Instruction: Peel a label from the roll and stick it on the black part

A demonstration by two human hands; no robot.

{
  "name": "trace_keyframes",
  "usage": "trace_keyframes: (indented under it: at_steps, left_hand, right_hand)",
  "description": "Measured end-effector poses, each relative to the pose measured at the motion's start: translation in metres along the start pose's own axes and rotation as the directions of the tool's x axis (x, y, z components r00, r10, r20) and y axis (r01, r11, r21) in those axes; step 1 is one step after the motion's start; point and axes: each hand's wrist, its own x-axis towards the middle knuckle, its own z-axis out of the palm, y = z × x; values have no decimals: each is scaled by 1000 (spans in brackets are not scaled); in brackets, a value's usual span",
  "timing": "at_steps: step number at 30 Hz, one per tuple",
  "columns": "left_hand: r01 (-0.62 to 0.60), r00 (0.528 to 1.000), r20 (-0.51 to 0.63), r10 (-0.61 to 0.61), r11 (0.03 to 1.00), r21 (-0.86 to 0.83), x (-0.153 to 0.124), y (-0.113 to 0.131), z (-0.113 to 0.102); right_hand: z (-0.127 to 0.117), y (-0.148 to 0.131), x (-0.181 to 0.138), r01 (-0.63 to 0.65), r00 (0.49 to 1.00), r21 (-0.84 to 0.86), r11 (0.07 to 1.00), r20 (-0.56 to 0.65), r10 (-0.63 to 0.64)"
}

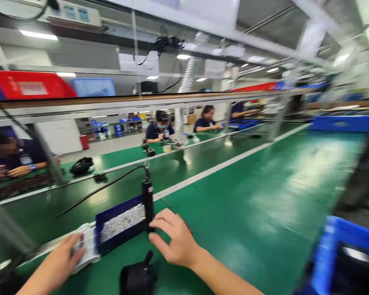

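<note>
Nearest the camera, a small black object lies on the green desk between the two forearms, touched by neither; blur hides what it is. The right hand sits just beyond it, fingers loosely curled, fingertips against the base of a black powered screwdriver that stands upright at the right end of a blue tray. I judge this a light touch and not a firm grip, so the tool could tip into the tray. The tray holds a bed of small silvery parts, probably screws, and a knock could spill them across the desk. The left hand lies at the near left, fingers resting on a white ribbed block that touches the tray's left side; whether it pinches or only presses is not clear. A push there would shove the tray into the tool.

The screwdriver's black cable runs left and away over the desk, and a tug on it could pull the tool over. At the near right stands a blue bin. Farther off, other people sit working at the far side, well apart from these hands
</note>
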Motion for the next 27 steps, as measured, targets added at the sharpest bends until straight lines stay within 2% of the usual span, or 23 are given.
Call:
trace_keyframes:
  at_steps: [2,5,7,10,13,16,19,20,21,22,24,26,27]
  left_hand:
    - [56,993,104,-62,997,57,-15,-5,-7]
    - [71,979,178,-101,984,165,-25,-1,-15]
    - [103,973,185,-140,975,198,-28,1,-20]
    - [121,981,131,-143,979,164,-30,-3,-25]
    - [82,970,226,-93,995,58,-35,-3,-27]
    - [80,924,373,-83,996,26,-48,14,-23]
    - [32,921,390,-27,999,-7,-61,46,-5]
    - [16,927,376,3,999,-46,-64,57,4]
    - [2,935,354,32,995,-96,-66,68,15]
    - [-5,943,329,57,988,-154,-67,76,26]
    - [-12,955,281,97,957,-291,-67,87,48]
    - [15,963,245,107,893,-450,-69,90,66]
    - [23,970,218,106,855,-518,-70,90,73]
  right_hand:
    - [18,-17,-14,195,972,183,964,98,-215]
    - [36,-37,-25,300,885,264,917,282,-371]
    - [41,-44,-25,286,847,230,930,393,-357]
    - [36,-42,-23,186,854,130,974,470,-225]
    - [24,-27,-23,198,901,-10,980,395,-178]
    - [15,-15,-24,298,942,-141,944,203,-267]
    - [15,-20,-24,361,930,-140,922,-21,-368]
    - [17,-26,-25,374,922,-115,920,-60,-383]
    - [19,-32,-27,379,922,-79,922,-50,-384]
    - [21,-39,-29,365,931,-41,930,15,-365]
    - [25,-49,-34,283,933,-8,959,235,-273]
    - [28,-54,-38,175,891,-46,983,432,-139]
    - [28,-54,-39,131,869,-76,988,489,-78]
